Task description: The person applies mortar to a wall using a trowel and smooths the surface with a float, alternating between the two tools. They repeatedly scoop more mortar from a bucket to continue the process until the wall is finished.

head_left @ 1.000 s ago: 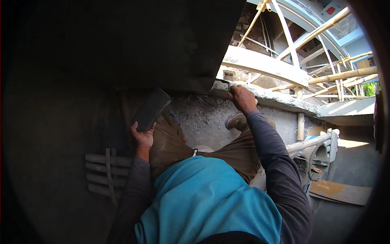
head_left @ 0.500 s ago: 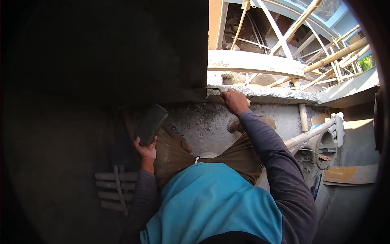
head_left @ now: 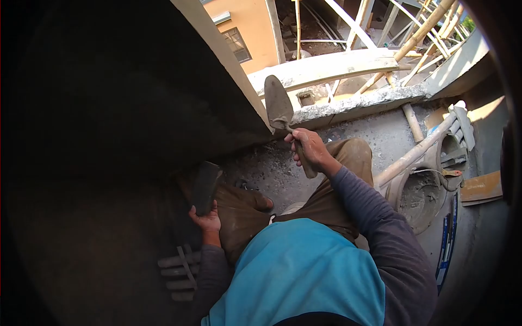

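My right hand (head_left: 310,149) is closed round the handle of a trowel (head_left: 278,100). The trowel's leaf-shaped blade points up and away from me, with a little mortar near its neck. It is held beside the edge of the dark wall (head_left: 217,70) and in front of the rough concrete ledge (head_left: 359,106). Lower left, my left hand (head_left: 207,217) grips the near end of a dark flat rectangular block (head_left: 205,187), whose exact kind I cannot make out in the shade. The block is held above my left leg, apart from the wall.
At right stands a bucket of mortar (head_left: 421,195) beside a pale pole (head_left: 413,149). A blue level-like bar (head_left: 448,239) and a curved board (head_left: 483,187) lie nearby. Round balusters (head_left: 178,271) lie at lower left. Bamboo scaffolding (head_left: 418,38) rises beyond the ledge.
The trowel has come back from the wall's edge and turned, so its blade face now shows. My view has swung to the right. The left hand still holds the block.
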`<move>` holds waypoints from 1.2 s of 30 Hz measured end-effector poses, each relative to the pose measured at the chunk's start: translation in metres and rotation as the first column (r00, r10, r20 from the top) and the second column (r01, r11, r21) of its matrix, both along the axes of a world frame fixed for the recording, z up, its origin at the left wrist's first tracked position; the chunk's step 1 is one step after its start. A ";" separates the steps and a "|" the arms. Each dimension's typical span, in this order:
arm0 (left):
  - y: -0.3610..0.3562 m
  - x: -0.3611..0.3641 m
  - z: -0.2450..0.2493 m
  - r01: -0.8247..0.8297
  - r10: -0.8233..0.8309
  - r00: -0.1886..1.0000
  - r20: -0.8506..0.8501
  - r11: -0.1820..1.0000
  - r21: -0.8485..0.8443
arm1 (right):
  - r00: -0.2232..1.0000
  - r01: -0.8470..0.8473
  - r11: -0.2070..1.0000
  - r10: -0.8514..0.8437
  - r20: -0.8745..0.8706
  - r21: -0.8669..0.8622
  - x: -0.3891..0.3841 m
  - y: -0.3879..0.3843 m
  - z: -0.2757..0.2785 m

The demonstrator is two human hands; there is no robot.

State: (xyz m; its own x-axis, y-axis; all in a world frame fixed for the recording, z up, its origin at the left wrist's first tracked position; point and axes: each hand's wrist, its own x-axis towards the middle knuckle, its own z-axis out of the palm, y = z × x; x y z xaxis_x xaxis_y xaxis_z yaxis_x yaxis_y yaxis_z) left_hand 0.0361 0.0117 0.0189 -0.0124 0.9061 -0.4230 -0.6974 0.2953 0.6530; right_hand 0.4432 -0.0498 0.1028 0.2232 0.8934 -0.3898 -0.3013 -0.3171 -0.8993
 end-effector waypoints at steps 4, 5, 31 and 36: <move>0.002 -0.003 -0.001 0.034 -0.034 0.999 -0.019 0.999 0.004 | 0.906 -0.132 0.960 0.015 -0.423 -0.248 -0.017 -0.004 -0.028; 0.002 -0.004 -0.001 0.024 -0.025 0.999 -0.027 1.000 -0.011 | 0.902 -0.125 0.961 0.007 -0.431 -0.246 -0.020 -0.004 -0.030; 0.006 0.000 0.005 -0.002 -0.007 0.984 -0.178 0.999 -0.048 | 0.836 -0.166 0.901 -0.088 -0.542 -0.402 -0.012 0.031 -0.150; 0.006 -0.002 0.006 -0.025 0.011 0.976 -0.216 0.998 -0.062 | 0.846 -0.149 0.947 -0.026 -0.533 -0.283 -0.010 0.024 -0.105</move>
